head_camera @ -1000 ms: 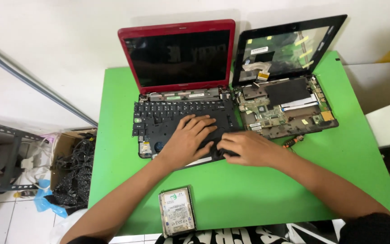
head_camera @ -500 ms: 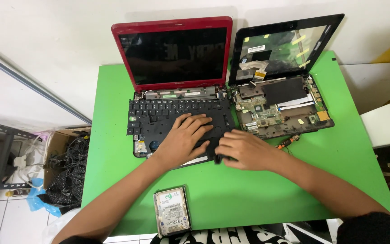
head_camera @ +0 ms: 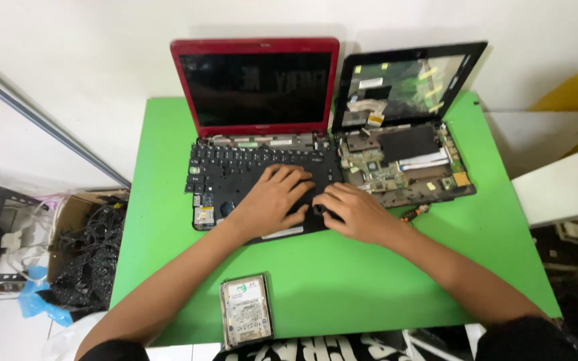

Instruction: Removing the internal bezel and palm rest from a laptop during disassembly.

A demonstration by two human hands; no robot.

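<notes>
Both hands flat on red laptop keyboard, frame centre: left hand fingers spread, right hand fingers together. Hard drive on counter, lower centre.

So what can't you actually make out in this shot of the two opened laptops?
- Head view: the left hand and right hand cover the front of the red laptop's black keyboard deck; what the fingers press is hidden.
- The open circuit board has parts too small to identify.
- The hard drive has an unreadably small label.
- The cardboard box of cables is a dark tangle.
</notes>
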